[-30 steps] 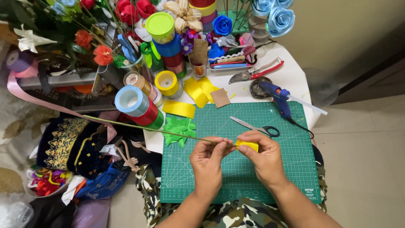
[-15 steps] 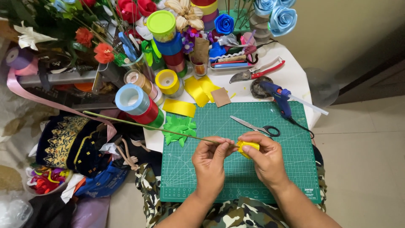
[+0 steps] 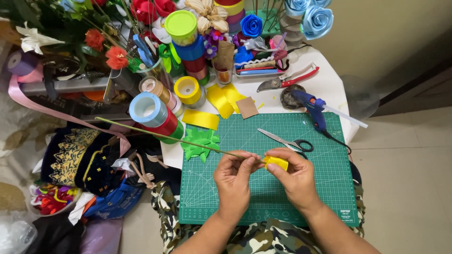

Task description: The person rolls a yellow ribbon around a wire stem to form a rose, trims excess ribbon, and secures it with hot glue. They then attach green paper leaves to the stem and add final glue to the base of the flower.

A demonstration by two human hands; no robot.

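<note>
1. Head view, landmark = green cutting mat [image 3: 282,188] lying on the white worktop [image 3: 329,87].
2. Left hand [image 3: 233,181] is hovering over the mat's centre, grip clenched on the thin green stem [image 3: 179,140], pinching it between thumb and fingertips near its right end.
3. Stem is running up and left from that pinch, off the mat's left edge, passing over the green leaf cutouts [image 3: 200,143] at the mat's top-left corner.
4. Right hand [image 3: 294,176] is sitting just right of the left hand, also over mid-mat, grip grasping a small folded yellow ribbon piece [image 3: 276,162] at the stem's right end. Ribbon is touching the stem tip; the exact join is hidden by fingers.
5. Scissors [image 3: 287,140] are lying on the mat above the hands, blades slightly parted.
6. Blue glue gun [image 3: 313,107] is resting across the mat's top edge, right side.
7. Yellow ribbon strips [image 3: 225,99] and a brown card square [image 3: 246,107] are lying just beyond the mat's top edge.
8. Ribbon spools [image 3: 155,113] are standing off the mat's top-left corner.
9. Red-handled pruners [image 3: 287,80] are lying farther beyond the top edge.
</note>
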